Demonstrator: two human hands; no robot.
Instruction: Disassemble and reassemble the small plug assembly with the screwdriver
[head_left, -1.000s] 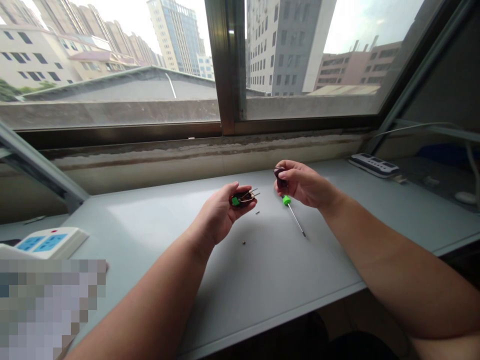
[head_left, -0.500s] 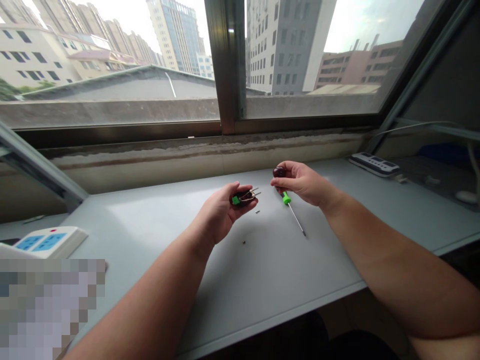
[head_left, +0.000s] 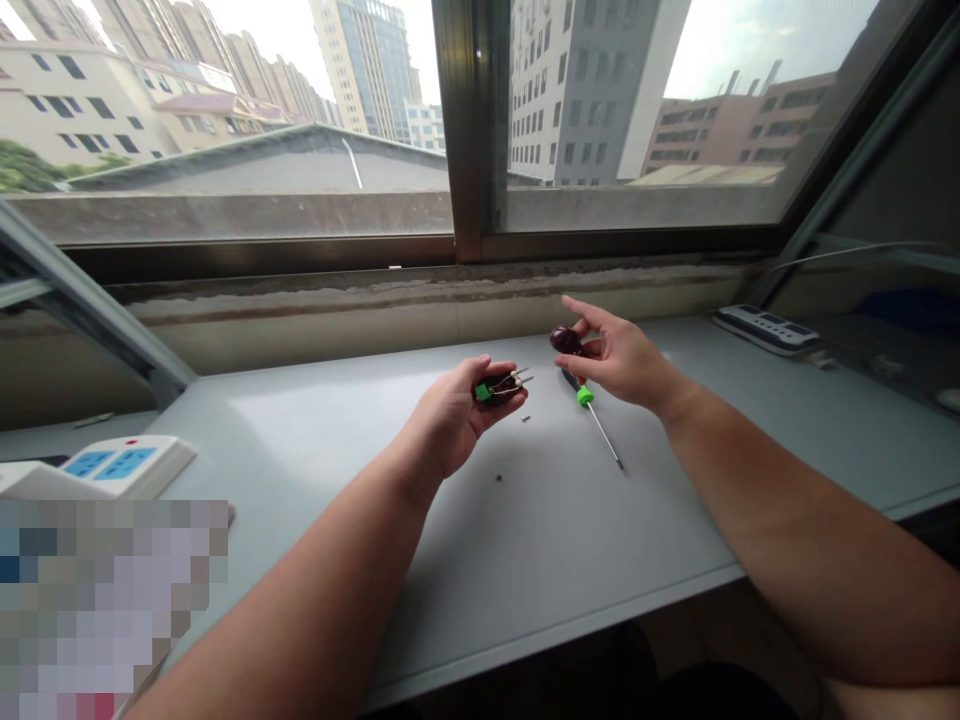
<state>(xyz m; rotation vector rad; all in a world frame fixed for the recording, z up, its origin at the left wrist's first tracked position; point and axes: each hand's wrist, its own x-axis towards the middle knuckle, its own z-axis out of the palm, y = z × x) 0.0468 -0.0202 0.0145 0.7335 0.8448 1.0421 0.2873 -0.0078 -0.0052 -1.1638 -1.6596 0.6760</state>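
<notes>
My left hand [head_left: 457, 410] is closed around an opened dark shell [head_left: 496, 388] holding a green block, thin wires and two metal prongs that point right. Between the thumb and fingers of my right hand [head_left: 619, 355] is a glossy dark red rounded piece [head_left: 565, 340], its index finger raised off it. Below that hand a screwdriver [head_left: 600, 425] with a black and green handle lies on the desk, the handle end partly hidden. One small screw [head_left: 525, 418] lies just below my left fingertips. Another tiny screw-like part [head_left: 498, 477] sits nearer to me.
The grey desk [head_left: 570, 570] runs along a window wall. A white power strip with blue socket faces [head_left: 124, 465] stands at the left, beside a pixelated area. A black-and-white flat device [head_left: 765, 330] lies at the back right. Metal posts rise at both sides.
My right index finger has lifted and stretched out from the dark red piece. The whole view has shifted slightly. My left hand keeps its hold on the shell.
</notes>
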